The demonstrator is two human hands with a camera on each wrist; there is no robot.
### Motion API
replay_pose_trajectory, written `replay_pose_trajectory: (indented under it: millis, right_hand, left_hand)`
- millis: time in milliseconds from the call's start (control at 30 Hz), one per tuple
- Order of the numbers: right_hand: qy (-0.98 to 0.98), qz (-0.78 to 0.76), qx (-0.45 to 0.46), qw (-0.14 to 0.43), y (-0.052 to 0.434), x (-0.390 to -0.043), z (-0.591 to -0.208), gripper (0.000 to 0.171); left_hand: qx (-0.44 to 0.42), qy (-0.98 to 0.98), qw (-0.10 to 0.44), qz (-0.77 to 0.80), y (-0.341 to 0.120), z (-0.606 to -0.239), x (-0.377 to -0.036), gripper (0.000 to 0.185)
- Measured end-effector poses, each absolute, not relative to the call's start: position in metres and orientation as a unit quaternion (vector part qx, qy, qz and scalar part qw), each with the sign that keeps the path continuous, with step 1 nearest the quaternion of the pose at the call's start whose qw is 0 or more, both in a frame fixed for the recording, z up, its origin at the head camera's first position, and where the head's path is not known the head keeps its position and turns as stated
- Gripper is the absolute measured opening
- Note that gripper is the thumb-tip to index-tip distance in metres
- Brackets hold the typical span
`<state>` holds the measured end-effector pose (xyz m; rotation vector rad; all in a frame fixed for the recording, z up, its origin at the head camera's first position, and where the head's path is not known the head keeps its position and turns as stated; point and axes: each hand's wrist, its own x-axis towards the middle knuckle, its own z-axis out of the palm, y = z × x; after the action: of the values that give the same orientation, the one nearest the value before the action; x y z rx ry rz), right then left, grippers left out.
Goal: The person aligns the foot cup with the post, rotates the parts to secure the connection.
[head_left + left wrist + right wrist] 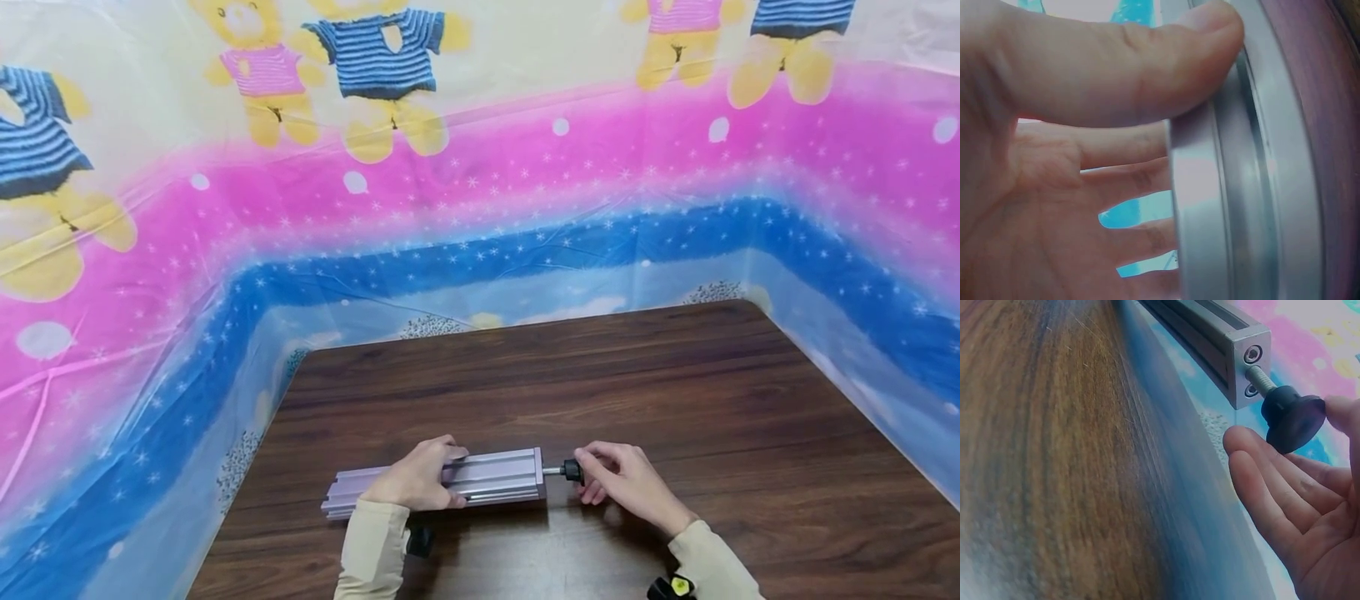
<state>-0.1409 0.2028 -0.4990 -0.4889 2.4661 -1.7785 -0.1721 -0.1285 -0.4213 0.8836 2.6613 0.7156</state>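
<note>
A silver aluminium extrusion [495, 473] with grooves along its sides lies lengthwise over the tabletop. Across its middle my left hand [416, 479] grips it, thumb [1147, 69] along the near face and fingers at the far side. From the extrusion's right end plate [1250, 362] sticks a threaded rod [1262, 381] with a black round knob [1294, 419] on it. My right hand [626, 483] pinches that knob by its edge, the other fingers spread below it. Part of the rod shows between plate and knob. Two socket-head screws sit in the end plate beside the rod.
The dark wood-grain table [600, 383] runs back to a patterned curtain [510, 192] with printed bears, which encloses the far edge and both sides. A black wrist device [420, 542] hangs by the left sleeve, and another [670, 587] by the right.
</note>
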Motion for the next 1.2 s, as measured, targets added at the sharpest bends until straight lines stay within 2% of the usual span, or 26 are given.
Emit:
replay_pose_trajectory:
  millis: [200,300,400,467,667,800,1033,1200]
  right_hand:
    - [0.801,-0.572,-0.169,0.044,0.2048,-0.1374,-0.4986,0.038]
    - [0.805,-0.559,-0.199,0.018,0.2067,-0.1343,-0.5003,0.040]
    - [0.797,-0.556,-0.235,-0.015,0.2073,-0.1327,-0.5018,0.052]
    - [0.791,-0.556,-0.252,-0.033,0.2070,-0.1328,-0.5018,0.054]
    - [0.798,-0.543,-0.253,-0.059,0.2073,-0.1340,-0.4989,0.041]
    - [0.810,-0.537,-0.232,-0.043,0.2072,-0.1349,-0.4976,0.036]
    - [0.792,-0.582,-0.183,0.023,0.2044,-0.1390,-0.4992,0.033]
    - [0.797,-0.577,-0.171,0.046,0.2040,-0.1405,-0.4999,0.037]
  left_hand:
    - [0.298,0.912,0.130,0.249,-0.1284,-0.4210,-0.1705,0.067]
    - [0.293,0.915,0.132,0.244,-0.1290,-0.4211,-0.1714,0.067]
    - [0.290,0.916,0.132,0.243,-0.1296,-0.4212,-0.1719,0.067]
    - [0.289,0.915,0.133,0.248,-0.1299,-0.4212,-0.1717,0.067]
    - [0.287,0.913,0.137,0.254,-0.1296,-0.4206,-0.1713,0.068]
    - [0.286,0.915,0.135,0.252,-0.1291,-0.4198,-0.1709,0.069]
    - [0.289,0.916,0.131,0.245,-0.1280,-0.4185,-0.1702,0.070]
    - [0.298,0.915,0.128,0.242,-0.1286,-0.4191,-0.1695,0.069]
